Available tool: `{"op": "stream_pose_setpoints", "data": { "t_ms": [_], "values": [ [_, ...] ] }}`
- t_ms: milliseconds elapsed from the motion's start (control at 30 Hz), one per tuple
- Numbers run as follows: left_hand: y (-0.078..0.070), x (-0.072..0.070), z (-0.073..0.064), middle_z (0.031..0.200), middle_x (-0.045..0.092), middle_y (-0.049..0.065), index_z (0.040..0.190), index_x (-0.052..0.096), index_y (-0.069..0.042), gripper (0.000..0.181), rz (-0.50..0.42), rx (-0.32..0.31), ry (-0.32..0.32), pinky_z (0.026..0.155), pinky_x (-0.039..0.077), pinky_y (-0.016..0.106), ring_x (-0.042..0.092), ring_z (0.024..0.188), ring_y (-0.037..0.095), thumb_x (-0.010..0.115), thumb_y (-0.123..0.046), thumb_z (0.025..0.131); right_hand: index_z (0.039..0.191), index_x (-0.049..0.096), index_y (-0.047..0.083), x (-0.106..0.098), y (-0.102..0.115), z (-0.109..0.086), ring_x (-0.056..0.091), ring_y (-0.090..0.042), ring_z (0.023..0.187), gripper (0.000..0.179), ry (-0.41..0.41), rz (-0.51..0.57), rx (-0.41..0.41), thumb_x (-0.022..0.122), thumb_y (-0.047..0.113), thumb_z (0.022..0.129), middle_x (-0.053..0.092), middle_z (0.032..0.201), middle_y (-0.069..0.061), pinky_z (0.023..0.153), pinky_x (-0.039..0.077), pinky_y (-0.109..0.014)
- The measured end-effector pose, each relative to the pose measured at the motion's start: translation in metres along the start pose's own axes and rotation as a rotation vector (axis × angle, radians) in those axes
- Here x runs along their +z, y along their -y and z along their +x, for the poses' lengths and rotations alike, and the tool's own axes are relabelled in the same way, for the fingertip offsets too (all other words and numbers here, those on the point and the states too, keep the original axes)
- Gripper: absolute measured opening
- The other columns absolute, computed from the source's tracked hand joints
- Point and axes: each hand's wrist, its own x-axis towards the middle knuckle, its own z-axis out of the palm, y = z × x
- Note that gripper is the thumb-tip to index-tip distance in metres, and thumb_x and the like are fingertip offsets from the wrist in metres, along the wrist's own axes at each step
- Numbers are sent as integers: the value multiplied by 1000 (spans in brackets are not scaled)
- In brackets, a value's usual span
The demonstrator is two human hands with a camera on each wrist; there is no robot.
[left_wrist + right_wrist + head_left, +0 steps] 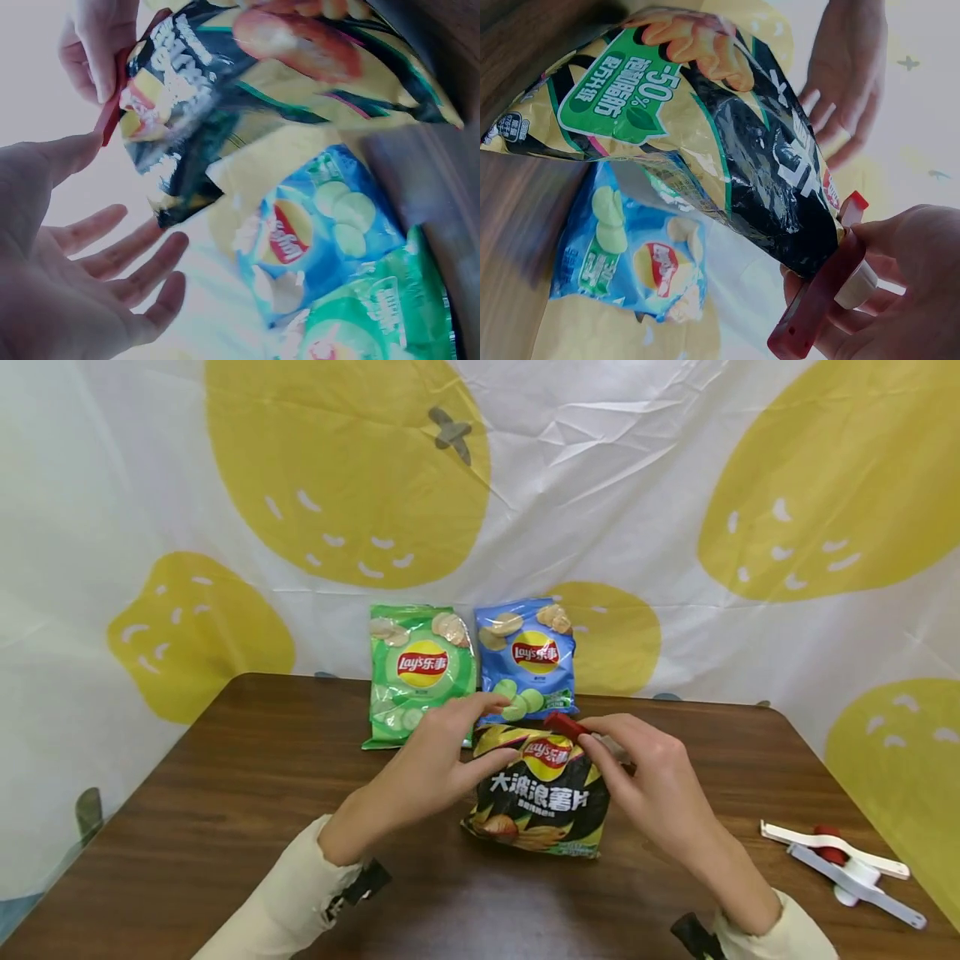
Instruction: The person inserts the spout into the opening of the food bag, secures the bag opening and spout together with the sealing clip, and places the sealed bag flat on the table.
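A black and gold bag of potato chips [536, 806] stands on the table, its top edge folded down. Along that top edge runs a red bag sealing clip [821, 296] with a white knob. My right hand [648, 768] grips the clip between thumb and fingers at the bag's upper right. My left hand [438, 752] is spread at the upper left of the bag, fingers extended and apart. In the left wrist view its thumb tip is right at the red clip's end, while the other fingers [154, 259] hold nothing.
Behind the black bag a green chip bag [423, 693] and a blue chip bag [528, 664] lean against a fruit-patterned cloth [600, 510]. At the right of the brown table [225, 827] lie a white clip [862, 853], a grey clip [892, 903] and something red.
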Motion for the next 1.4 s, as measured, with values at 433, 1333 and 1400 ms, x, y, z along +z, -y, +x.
{"op": "stream_pose_setpoints", "data": {
  "t_ms": [433, 1333, 1400],
  "values": [
    [42, 47, -3, 128, 61, 2, 144, 43, -15, 73, -450, -301, 420, 98, 50, 40, 60, 114, 16, 81, -30, 84, 105, 73, 6, -9, -27, -1, 65, -8, 72, 16, -8, -36, 79, 72, 3, 89, 72, 95, -2, 61, 51, -16],
    [37, 64, -12, 128, 63, 10, 144, 43, -7, 72, -301, -221, 419, 98, 49, 44, 63, 112, 24, 82, -21, 84, 126, 57, 7, -29, -47, -81, 66, -11, 96, 45, 817, 308, 414, 63, 40, 97, 69, 108, 3, 79, 54, -32],
    [36, 65, -11, 128, 63, 9, 144, 43, -9, 72, -294, -220, 422, 98, 50, 42, 63, 112, 22, 81, -22, 84, 132, 52, 9, -14, -43, -83, 65, -11, 101, 49, 749, 305, 409, 62, 42, 98, 69, 112, 4, 84, 54, -36]
  ]
}}
